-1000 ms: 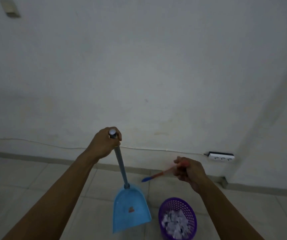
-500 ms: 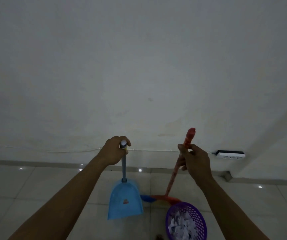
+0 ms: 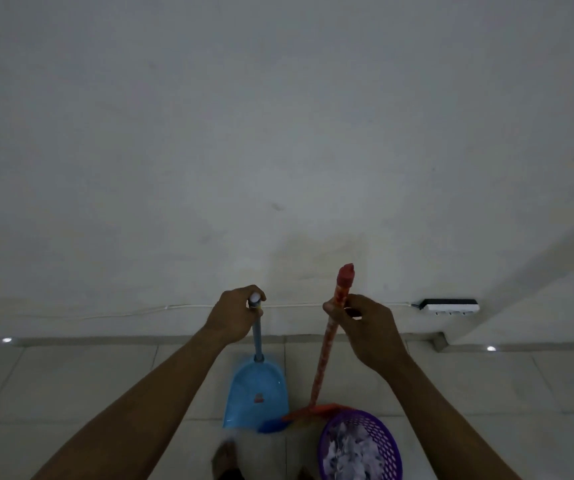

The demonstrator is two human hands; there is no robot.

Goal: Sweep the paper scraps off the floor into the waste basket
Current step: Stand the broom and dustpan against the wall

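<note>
My left hand (image 3: 232, 315) grips the top of the long handle of a blue dustpan (image 3: 256, 393), whose pan rests on the tiled floor. My right hand (image 3: 368, 329) holds the red patterned handle of a broom (image 3: 327, 344) near its top; the broom stands almost upright, its orange and blue head low beside the dustpan. A purple mesh waste basket (image 3: 387, 441) sits at the bottom right, holding several white paper scraps (image 3: 351, 452). A pale scrap blurs on the floor just in front of the dustpan's lip.
A plain wall rises straight ahead. A white power strip (image 3: 450, 306) lies at the wall's foot on the right, its thin cable running left along the wall. My bare foot (image 3: 223, 459) shows at the bottom edge. A wall corner juts out at right.
The broom went from lying near-horizontal in my right hand to standing upright with its head on the floor. The dustpan swung to the left of the basket and now stands straighter.
</note>
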